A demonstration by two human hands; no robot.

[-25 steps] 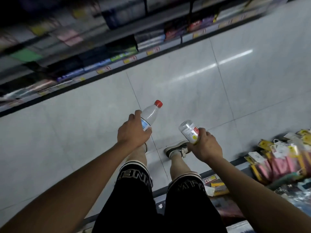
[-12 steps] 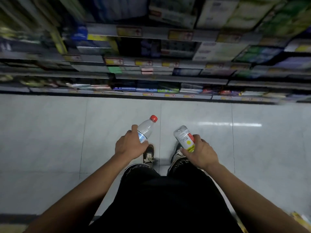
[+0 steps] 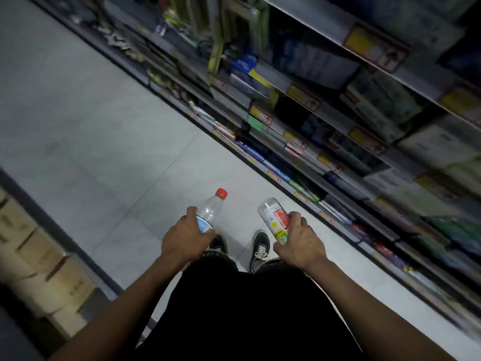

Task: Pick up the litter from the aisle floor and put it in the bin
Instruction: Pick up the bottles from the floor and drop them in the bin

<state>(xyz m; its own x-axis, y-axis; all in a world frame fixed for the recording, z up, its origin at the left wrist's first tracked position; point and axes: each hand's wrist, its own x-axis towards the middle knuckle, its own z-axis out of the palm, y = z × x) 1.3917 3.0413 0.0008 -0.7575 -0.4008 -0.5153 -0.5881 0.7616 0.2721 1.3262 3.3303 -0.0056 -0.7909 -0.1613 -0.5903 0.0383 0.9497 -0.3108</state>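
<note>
My left hand (image 3: 186, 237) grips a clear plastic bottle with a red cap (image 3: 212, 208), cap pointing away from me. My right hand (image 3: 299, 242) grips a second clear bottle (image 3: 274, 218) with a red, white and green label, its base end pointing away. Both hands are held out in front of my waist, above my black shoes and the pale tiled aisle floor (image 3: 109, 157). No bin is in view.
Stocked shelves (image 3: 325, 113) with yellow price tags run diagonally along the right side. Stacked cardboard boxes (image 3: 39, 261) stand at the lower left behind a dark base strip. The tiled aisle stretches away to the upper left.
The view has swung round: the shelves, straight ahead before, now run along my right, and the aisle opens to the upper left. Both hands keep holding their bottles in the same pose.
</note>
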